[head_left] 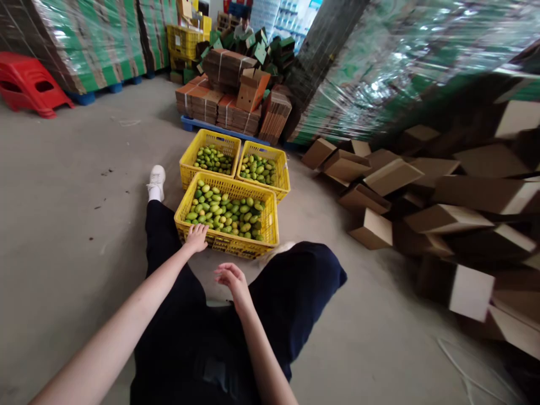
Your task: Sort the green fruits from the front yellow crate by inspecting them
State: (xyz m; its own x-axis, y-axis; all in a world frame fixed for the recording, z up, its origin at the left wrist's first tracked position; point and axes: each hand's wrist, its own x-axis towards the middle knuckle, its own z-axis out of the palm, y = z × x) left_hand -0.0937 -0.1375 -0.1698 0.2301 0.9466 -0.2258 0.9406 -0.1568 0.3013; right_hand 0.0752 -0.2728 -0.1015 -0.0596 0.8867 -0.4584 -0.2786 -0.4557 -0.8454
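Three yellow plastic crates stand on the floor in front of me, each holding many green and yellowish fruits. My left hand [196, 238] rests on the near rim of the front crate [228, 243], toward its left corner, its fingers spread over the edge. Over my lap, just short of that crate, my right hand [232, 279] hangs in the air with bent fingers apart and nothing in it. The fruits [225, 211] fill much of the front crate, with some bare wall at its right end. Behind it are the back left crate [187, 157] and the back right crate [283, 169], touching or nearly so.
Open cardboard boxes [392, 177] lie piled on the right. Bundled flat cartons [202, 101] sit on a blue pallet behind the crates. A red stool [31, 81] stands at the far left. Wrapped green stacks flank both sides. A person [243, 28] is in the background.
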